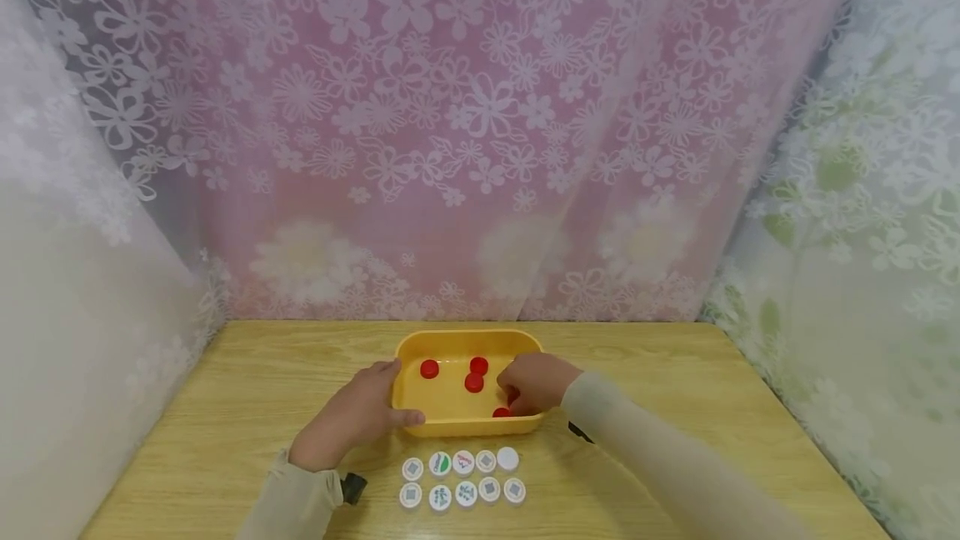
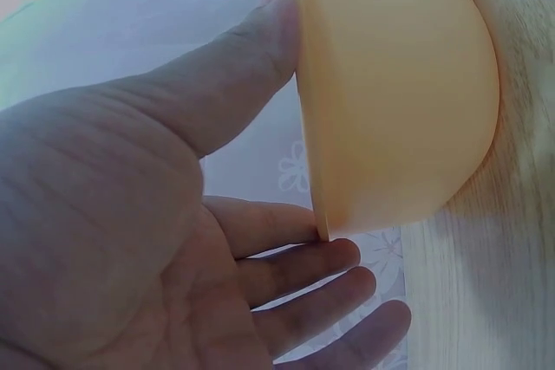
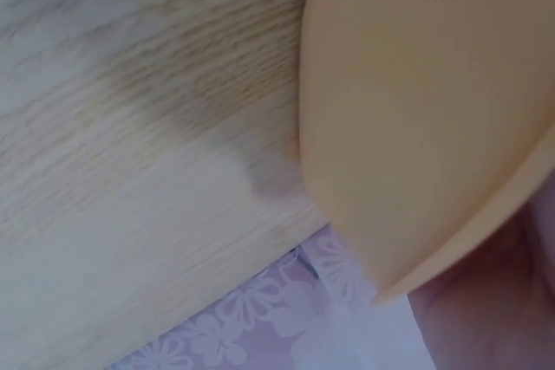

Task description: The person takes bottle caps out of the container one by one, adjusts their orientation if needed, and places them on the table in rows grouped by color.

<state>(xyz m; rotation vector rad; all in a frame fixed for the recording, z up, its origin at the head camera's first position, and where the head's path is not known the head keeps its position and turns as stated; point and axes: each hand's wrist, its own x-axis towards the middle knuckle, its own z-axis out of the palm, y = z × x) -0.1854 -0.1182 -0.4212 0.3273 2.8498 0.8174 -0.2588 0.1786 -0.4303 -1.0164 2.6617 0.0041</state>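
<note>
A pink floral curtain (image 1: 450, 148) fills the upper middle of the head frame, and below it a wood-grained surface (image 1: 285, 365) spans the lower part. A yellow container (image 1: 476, 426) stands on that surface at lower centre.

The person's left hand (image 1: 356, 408) is at the container's left end; its thumb rests on the rim, and the left wrist view shows the fingers spread and nearly straight, touching the rim. The right hand (image 1: 538, 382) reaches over the container's right end with fingers bent down inside; one cannot tell whether they pinch anything.

Ten white discs (image 1: 463, 462) lie in two rows of five just below the container, several bearing printed marks. Red discs (image 1: 429, 368) lie inside it: one at left, two touching near the middle, and others at lower right, partly hidden by the right hand or the near wall.
</note>
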